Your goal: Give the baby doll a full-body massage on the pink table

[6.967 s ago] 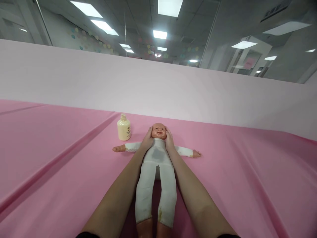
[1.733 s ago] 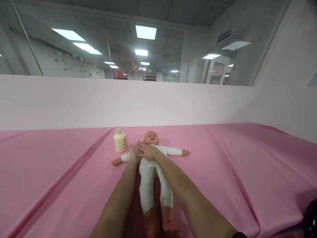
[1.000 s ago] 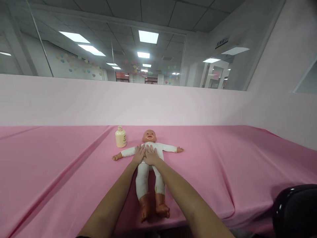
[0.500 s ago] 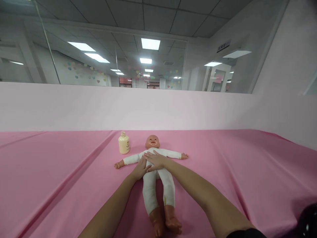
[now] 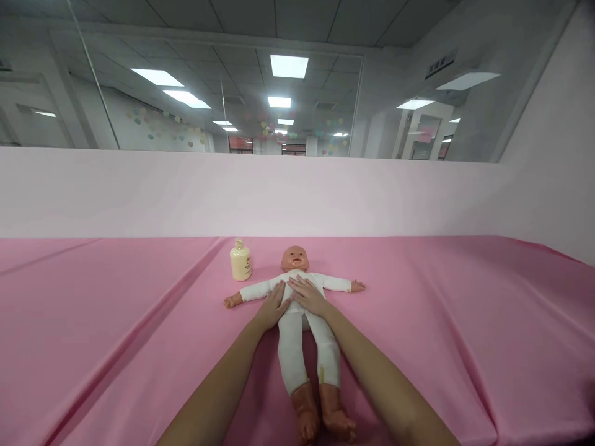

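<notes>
A baby doll (image 5: 292, 353) with a white cloth body lies on its back, its head away from me and its arms spread. My left hand (image 5: 273, 306) rests against the left side of the doll's torso, fingers extended and thumb out toward the middle. Flat on the right side of the torso lies my right hand (image 5: 308, 296), its fingers pointing up and left. Neither hand grips anything. Beyond the doll's outstretched arm on the left stands a cream-coloured bottle (image 5: 240, 263), upright and untouched.
A pink cloth (image 5: 153, 347) with long creases covers the surface under the doll. Behind it rises a white wall (image 5: 279, 195) with a wide glass window above, where ceiling lights and coloured wall stickers show.
My right hand has moved off my left hand to the right side of the doll's torso, so the two now lie side by side. The whole view has shifted slightly.
</notes>
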A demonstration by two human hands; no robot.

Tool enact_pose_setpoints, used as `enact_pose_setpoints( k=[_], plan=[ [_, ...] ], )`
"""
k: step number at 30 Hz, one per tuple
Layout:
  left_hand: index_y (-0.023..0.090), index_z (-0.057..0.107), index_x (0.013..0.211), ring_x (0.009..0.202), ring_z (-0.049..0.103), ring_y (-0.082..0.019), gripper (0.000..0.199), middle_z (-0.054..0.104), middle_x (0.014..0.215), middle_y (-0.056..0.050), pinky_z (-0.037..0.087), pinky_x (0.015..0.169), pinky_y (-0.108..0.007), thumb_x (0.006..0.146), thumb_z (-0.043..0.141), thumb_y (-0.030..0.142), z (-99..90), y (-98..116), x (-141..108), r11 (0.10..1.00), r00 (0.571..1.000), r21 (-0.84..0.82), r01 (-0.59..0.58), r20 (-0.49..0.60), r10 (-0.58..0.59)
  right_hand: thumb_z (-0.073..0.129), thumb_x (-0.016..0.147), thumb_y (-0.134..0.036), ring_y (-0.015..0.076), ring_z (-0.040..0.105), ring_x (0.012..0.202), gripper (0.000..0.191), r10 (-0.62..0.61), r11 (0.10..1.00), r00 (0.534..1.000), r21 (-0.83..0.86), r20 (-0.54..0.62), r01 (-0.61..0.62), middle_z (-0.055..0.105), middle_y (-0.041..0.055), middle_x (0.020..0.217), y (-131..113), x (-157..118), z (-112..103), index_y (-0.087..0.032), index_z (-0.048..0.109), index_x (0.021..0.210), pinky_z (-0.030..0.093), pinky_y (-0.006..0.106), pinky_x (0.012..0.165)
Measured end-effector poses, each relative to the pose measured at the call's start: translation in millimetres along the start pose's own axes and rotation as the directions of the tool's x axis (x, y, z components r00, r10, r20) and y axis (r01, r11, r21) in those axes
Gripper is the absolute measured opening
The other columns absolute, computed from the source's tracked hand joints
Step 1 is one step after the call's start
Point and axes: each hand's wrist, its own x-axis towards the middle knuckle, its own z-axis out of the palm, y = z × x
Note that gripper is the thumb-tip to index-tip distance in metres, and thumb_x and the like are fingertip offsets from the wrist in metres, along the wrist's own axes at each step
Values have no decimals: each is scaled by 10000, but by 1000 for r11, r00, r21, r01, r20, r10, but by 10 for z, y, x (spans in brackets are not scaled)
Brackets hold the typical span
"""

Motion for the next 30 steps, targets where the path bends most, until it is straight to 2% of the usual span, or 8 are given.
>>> enact_pose_setpoints(
  k=[5,9,17,23,24,26,28,30],
  plan=[
    [170,200,1513,1461,104,-242,701,153,1576,-88,115,1183,-456,946,230,582,46,-96,53,998,997,49,50,-58,-47,259,998,-590,206,52,1450,563,32,997,999,78,-13,-31,173,-49,1545,152,-277,-19,-330,246,1496,59,428,1186],
    [139,290,1484,1454,152,-254,645,228,1557,-104,147,1177,-457,966,218,519,72,-175,80,990,989,117,78,-134,-62,233,984,-615,224,9,1450,602,195,975,976,129,-93,-182,108,-38,1558,402,-443,1,-311,236,1503,46,458,1182],
    [104,397,1423,1440,198,-282,583,341,1507,-145,146,1160,-504,979,176,410,-75,-357,26,926,909,208,315,-347,-231,183,1002,-474,229,96,1444,600,456,876,839,-15,-297,-481,201,52,1543,825,-530,21,-145,288,1493,122,452,1172],
    [105,367,1439,1455,134,-286,600,293,1532,-137,95,1170,-521,976,159,426,-243,-316,-42,914,824,123,386,-492,-282,130,1002,-465,288,74,1439,635,512,795,681,-12,-523,-607,227,131,1526,715,-605,-106,-77,341,1458,-9,548,1148],
    [113,320,1464,1461,106,-274,608,243,1554,-123,86,1176,-511,977,153,435,-245,-247,-47,931,825,114,346,-510,-244,117,1004,-470,276,61,1443,641,469,824,695,-12,-545,-566,217,129,1530,646,-611,-132,-77,323,1467,-16,531,1154],
    [128,220,1505,1468,61,-240,629,146,1584,-88,83,1192,-461,976,155,463,-219,-63,-43,976,875,137,168,-476,-85,120,1007,-482,240,35,1449,626,321,915,781,-38,-536,-403,177,94,1547,486,-592,-158,-117,263,1496,-6,489,1170],
    [150,172,1521,1470,51,-222,655,117,1590,-67,93,1198,-418,969,186,503,-160,141,-20,982,941,166,-92,-308,141,172,1006,-516,216,14,1451,610,142,979,889,-71,-436,-191,140,48,1559,349,-531,-132,-184,214,1516,20,456,1181],
    [206,191,1520,1468,76,-219,633,132,1587,-40,106,1195,-413,969,209,518,-83,294,25,957,958,135,-256,-93,270,241,991,-568,224,-20,1451,628,46,996,954,-59,-297,-66,112,26,1564,289,-437,-55,-228,208,1518,41,459,1180]
  ],
)
